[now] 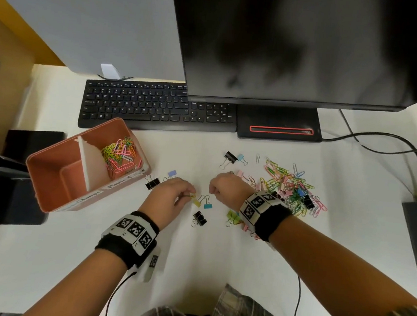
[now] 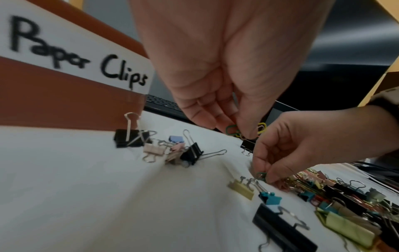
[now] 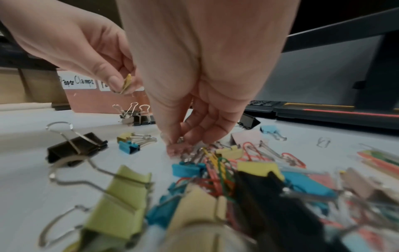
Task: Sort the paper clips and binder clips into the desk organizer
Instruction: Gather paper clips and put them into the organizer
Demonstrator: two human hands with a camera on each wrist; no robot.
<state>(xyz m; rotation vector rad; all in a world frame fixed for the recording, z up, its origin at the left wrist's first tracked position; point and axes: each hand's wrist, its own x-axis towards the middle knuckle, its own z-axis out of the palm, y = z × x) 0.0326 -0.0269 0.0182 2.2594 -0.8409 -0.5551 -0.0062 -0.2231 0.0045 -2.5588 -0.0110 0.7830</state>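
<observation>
A dark monitor [image 1: 300, 45] looms over the white desk [image 1: 193, 262], its black base with the red-outlined slot [image 1: 279, 126] sitting right beside the black keyboard [image 1: 156, 106]. Over on the left stands the pink desk organizer [image 1: 56, 190], split by a white divider [image 1: 93, 163]; the far compartment already holds a bright tangle of paper clips [image 1: 120, 154], while the near one shows only a smaller pink box inside it. On its front wall the left wrist view reads a label, "Paper Clips" [image 2: 75, 56], and the right wrist view catches another, "Paper Clamps" [image 3: 77, 82]. To the right lies the big unsorted pile [image 1: 290, 187], coloured paper clips mixed with binder clips. Now the hands, close together at mid-desk! The left hand [image 1: 168, 199] has fingers curled, thumb and fingertips pinching a few coloured paper clips [image 2: 246, 130], green and yellow, held above the desk. The right hand [image 1: 227, 189] dips at the pile's near edge, fingertips pinched on a small green paper clip [image 2: 261, 175] right at the surface. Between and below the hands rest loose binder clips: a yellow one [image 1: 196, 202], a teal one [image 1: 207, 205] touching it, and a black one [image 1: 200, 218] just in front. Further left sit another black binder clip [image 1: 152, 183] and a lilac one [image 1: 172, 174].
</observation>
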